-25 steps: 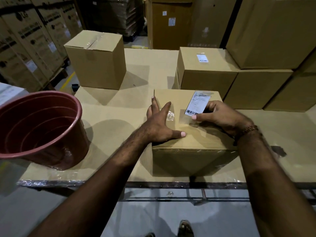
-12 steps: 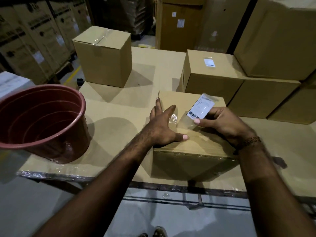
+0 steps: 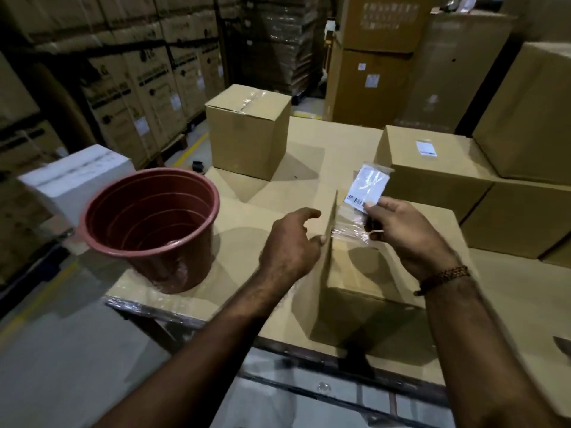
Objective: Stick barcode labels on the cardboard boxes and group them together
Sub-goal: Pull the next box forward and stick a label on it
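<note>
Barcode label (image 3: 367, 185) | pinched, right hand (image 3: 408, 233) | above box (image 3: 398, 264)

A cardboard-covered table (image 3: 262, 211) carries a red bucket (image 3: 151, 223) at its left. Right of the bucket stands the nearest box (image 3: 386, 273); behind the bucket another box (image 3: 247, 131); farther right, stacked boxes (image 3: 432, 180).

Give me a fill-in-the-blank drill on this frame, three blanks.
1. The white barcode label is pinched by the ___ hand.
2. The reddish-brown plastic bucket stands to the ___ of the nearest brown cardboard box.
3. The cardboard box behind it carries a ___ on top.

Missing: right; left; label
</note>
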Motion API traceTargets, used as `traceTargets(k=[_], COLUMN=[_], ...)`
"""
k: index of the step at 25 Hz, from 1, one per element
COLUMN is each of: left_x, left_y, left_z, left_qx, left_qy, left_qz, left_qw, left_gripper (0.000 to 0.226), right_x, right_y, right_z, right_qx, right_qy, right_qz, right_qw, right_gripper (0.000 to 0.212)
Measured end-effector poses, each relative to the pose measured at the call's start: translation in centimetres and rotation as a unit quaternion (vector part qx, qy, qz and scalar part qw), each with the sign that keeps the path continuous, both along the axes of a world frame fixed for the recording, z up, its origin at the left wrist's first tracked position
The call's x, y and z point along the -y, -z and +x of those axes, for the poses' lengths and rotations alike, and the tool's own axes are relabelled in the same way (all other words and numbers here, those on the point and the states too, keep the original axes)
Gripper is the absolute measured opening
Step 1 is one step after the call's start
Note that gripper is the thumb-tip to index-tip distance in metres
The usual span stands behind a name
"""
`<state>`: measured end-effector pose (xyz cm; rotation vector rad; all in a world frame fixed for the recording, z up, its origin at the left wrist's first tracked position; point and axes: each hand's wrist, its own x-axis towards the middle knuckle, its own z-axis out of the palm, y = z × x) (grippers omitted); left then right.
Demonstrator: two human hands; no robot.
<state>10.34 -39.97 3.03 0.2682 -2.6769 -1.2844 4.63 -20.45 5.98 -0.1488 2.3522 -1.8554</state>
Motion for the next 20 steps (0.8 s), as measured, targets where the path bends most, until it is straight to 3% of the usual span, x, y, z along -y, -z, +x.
traceTargets(k=[3, 7, 13, 20], left_x=[5.4, 14.2, 26.5, 33.6], left_y=[-2.1, -4.4, -5.4, -3.3], left_z=[0.3, 1.8, 3.3, 2.2], left_qx=[-0.047, -0.097, -0.119, -0.126], left_qy=[-0.064, -0.128, -0.192, -0.217], left_qz=[0.039, 0.025, -0.001, -0.021], left_qw=[0.996, 0.987, 0.974, 0.968], left_gripper=[0.042, 0.037, 0.038, 0.035], right_x=[4.4, 12.1, 24.3, 32.4], right_y=[-0.5, -1.2, 0.5, 2.4], right_z=[-0.2, 0.3, 0.7, 0.9], right_qx=[-0.041, -0.058, -0.025, -0.079], right_qy=[0.002, 0.009, -0.012, -0.009], right_qz=[0.026, 0.013, 0.047, 0.169], right_qw=[0.999, 0.998, 0.999, 0.982], right_gripper=[0.029, 0.009, 0.017, 0.022])
